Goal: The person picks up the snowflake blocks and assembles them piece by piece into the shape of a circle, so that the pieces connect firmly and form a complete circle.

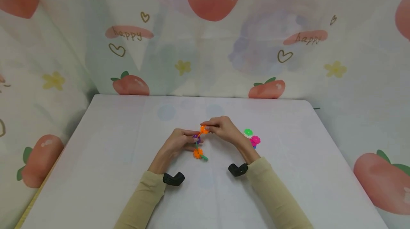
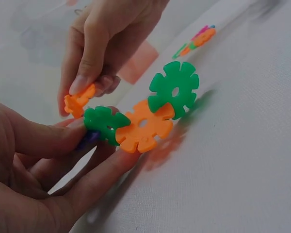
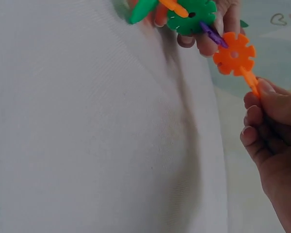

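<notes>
A chain of notched, flower-shaped plastic discs is strung between the two hands above the table. My left hand (image 1: 177, 140) pinches it by the inner green disc (image 2: 99, 116) and the purple disc (image 3: 213, 34). Beyond those fingers hang an orange disc (image 2: 157, 127) and an outer green disc (image 2: 184, 80). On the other side, one more orange disc (image 3: 225, 60) slots into the purple one. Joined edge-on to it is the end orange disc (image 3: 250, 80), which my right hand (image 1: 224, 129) pinches between thumb and fingers.
Several loose discs, among them a green one (image 1: 248, 132) and a pink one (image 1: 255, 139), lie beyond the right forearm on the white table (image 1: 128, 126). Black wrist cameras (image 1: 174, 179) sit on both wrists. A printed curtain (image 1: 205, 51) encloses the table's back and sides.
</notes>
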Demonstrator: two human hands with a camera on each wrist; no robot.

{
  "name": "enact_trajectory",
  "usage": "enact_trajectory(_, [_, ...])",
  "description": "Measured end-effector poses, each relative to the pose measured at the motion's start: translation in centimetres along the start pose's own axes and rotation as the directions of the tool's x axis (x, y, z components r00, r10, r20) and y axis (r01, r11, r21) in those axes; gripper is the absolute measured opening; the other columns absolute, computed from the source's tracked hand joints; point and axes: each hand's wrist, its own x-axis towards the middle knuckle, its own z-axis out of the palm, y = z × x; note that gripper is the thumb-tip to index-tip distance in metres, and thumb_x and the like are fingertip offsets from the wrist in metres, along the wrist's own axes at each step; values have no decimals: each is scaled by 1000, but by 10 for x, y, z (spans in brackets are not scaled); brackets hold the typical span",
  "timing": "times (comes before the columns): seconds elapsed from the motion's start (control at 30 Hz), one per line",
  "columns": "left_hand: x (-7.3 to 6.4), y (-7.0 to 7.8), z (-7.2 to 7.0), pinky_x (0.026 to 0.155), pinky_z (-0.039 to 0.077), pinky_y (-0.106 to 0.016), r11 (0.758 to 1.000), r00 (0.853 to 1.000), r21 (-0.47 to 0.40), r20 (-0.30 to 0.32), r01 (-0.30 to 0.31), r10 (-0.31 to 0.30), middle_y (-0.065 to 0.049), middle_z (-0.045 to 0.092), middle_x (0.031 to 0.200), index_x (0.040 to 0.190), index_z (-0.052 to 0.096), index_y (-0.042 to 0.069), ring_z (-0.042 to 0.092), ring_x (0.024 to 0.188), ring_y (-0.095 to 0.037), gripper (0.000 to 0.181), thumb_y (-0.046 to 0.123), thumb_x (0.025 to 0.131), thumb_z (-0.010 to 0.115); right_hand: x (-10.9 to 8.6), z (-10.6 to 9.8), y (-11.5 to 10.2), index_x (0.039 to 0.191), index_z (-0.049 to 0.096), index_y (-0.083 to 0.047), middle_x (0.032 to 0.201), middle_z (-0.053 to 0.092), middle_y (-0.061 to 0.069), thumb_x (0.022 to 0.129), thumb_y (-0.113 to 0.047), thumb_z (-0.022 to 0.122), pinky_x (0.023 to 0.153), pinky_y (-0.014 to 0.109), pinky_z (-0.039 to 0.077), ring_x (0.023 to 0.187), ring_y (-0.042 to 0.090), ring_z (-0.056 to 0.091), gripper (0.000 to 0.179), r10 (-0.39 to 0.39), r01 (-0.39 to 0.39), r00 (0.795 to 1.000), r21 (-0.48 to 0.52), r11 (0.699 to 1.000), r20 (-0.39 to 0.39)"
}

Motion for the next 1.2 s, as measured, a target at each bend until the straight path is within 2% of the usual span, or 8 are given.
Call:
enact_trajectory(0.17, [0, -1, 0, 75, 64, -36, 1000, 1000, 3, 13, -5, 5, -25, 75, 110, 133, 65, -6, 78, 95, -29, 36, 0, 98, 62, 2, -3, -2, 119, 77, -4, 90, 75, 3, 99, -5, 66, 66, 22, 48, 75, 18, 59, 23, -14, 14, 999, -11, 1000, 39])
enact_trajectory(0.37, [0, -1, 2, 75, 64, -36, 1000, 1000, 9, 21, -4, 4, -24, 76, 110, 132, 65, -7, 78, 96, -29, 36, 1, 97, 62, 3, -4, -1, 119, 77, -3, 94, 77, 6, 100, -6, 64, 67, 22, 48, 75, 16, 58, 23, 3, -2, 998, -16, 1000, 70])
enact_trajectory(0.5, [2, -2, 3, 78, 64, -36, 1000, 1000, -8, 6, 13, -13, -21, 75, 114, 137, 63, -3, 76, 102, -29, 39, 3, 99, 62, -2, -2, 2, 128, 74, -8, 101, 77, 9, 102, -13, 64, 70, 23, 50, 81, 16, 62, 28, 74, -73, 997, -16, 997, 7])
enact_trajectory(0.6, [5, -1, 4, 80, 64, -37, 999, 1000, -29, -9, 28, -28, -20, 74, 118, 144, 58, 2, 76, 104, -28, 44, 2, 99, 62, -8, -3, 6, 133, 70, -12, 103, 78, 10, 103, -19, 64, 73, 26, 52, 86, 20, 67, 32, 118, -117, 990, 19, 993, -81])
enact_trajectory(0.83, [5, 3, 4, 91, 61, -41, 999, 1000, 28, -27, 17, -16, -20, 72, 112, 154, 45, 6, 75, 88, -21, 63, -2, 95, 67, -32, -31, 19, 124, 74, -6, 110, 76, 11, 102, -20, 67, 78, 31, 56, 91, 31, 70, 27, 156, -151, 960, 41, 988, -232])
enact_trajectory(0.93, [3, 5, 1, 97, 59, -41, 995, 999, 100, -41, 0, 4, -18, 70, 111, 156, 43, 6, 74, 87, -21, 67, 2, 94, 70, -41, -47, 26, 122, 75, -7, 112, 76, 10, 100, -22, 70, 78, 33, 55, 93, 31, 69, 27, 194, -197, 948, 15, 980, -252])
enact_trajectory(1.07, [1, 6, -4, 98, 58, -40, 984, 998, 175, -52, -13, 22, -17, 68, 112, 150, 50, 3, 70, 90, -21, 62, 9, 92, 73, -52, -63, 40, 121, 75, -7, 117, 75, 11, 99, -22, 70, 81, 34, 55, 99, 29, 66, 27, 240, -258, 939, -43, 965, -247])
enact_trajectory(1.2, [0, 7, -8, 99, 57, -39, 986, 999, 167, -34, -24, 30, -20, 67, 123, 146, 51, -3, 70, 97, -21, 54, 16, 98, 68, -60, -73, 53, 121, 73, -6, 118, 72, 14, 99, -22, 68, 85, 35, 56, 105, 31, 65, 27, 301, -329, 929, -107, 938, -215])
